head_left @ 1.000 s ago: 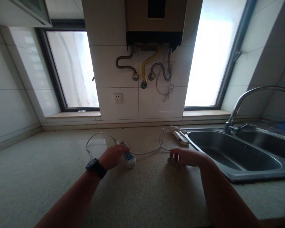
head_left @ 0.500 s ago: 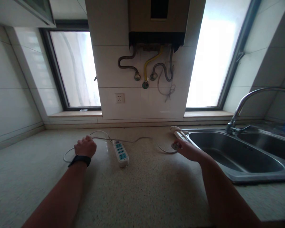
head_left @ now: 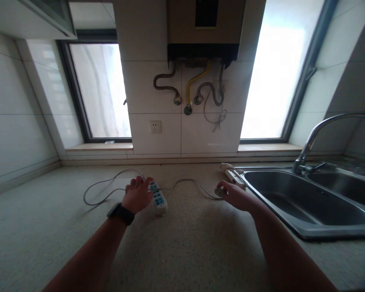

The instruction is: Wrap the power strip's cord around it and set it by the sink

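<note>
A white power strip (head_left: 159, 205) with blue socket faces lies on the speckled counter. My left hand (head_left: 137, 195), with a dark watch on its wrist, is at the strip's left side, thumb spread from the fingers and reaching over the strip's upper end. Whether it touches the strip is hard to see. A grey-white cord (head_left: 95, 202) loops out left of this hand, passes by it and runs across the counter to the right. At that end my right hand (head_left: 233, 195) pinches a plug (head_left: 219, 192) just above the counter, left of the sink.
A second white strip-like device (head_left: 235, 177) with a bundled cord lies against the rim of the double sink (head_left: 304, 234). The faucet (head_left: 304, 152) arches over the sink. On the tiled wall are a socket (head_left: 155, 127) and a water heater (head_left: 205, 50) with hoses.
My left hand has moved right, from the cord loop to the power strip, and its thumb has spread. My right hand has shifted slightly left with the plug.
</note>
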Demonstrator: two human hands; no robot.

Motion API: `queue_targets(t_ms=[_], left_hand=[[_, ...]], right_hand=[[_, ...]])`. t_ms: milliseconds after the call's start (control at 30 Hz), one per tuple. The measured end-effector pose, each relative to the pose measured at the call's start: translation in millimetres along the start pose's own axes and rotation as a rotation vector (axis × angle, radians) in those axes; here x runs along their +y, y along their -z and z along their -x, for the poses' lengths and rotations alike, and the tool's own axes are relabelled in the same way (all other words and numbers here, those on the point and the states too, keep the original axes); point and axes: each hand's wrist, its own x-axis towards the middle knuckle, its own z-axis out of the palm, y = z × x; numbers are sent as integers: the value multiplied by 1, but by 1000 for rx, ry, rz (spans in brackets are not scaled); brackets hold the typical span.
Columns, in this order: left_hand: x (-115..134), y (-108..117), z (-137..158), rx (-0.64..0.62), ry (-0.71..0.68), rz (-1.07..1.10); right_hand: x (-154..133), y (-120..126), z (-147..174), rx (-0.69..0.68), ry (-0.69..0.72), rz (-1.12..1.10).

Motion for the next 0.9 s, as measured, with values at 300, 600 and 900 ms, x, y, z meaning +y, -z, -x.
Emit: queue_targets(t_ms=[300,600,900], left_hand=[[39,-4,6,-156,102,106],[12,-1,6,-256,-76,104],[17,-2,5,-222,-65,173]], right_hand=[[-23,-28,-11,91,91,-37],[-28,-53,-25,17,86,39],[-32,-57,-30,50,100,79]])
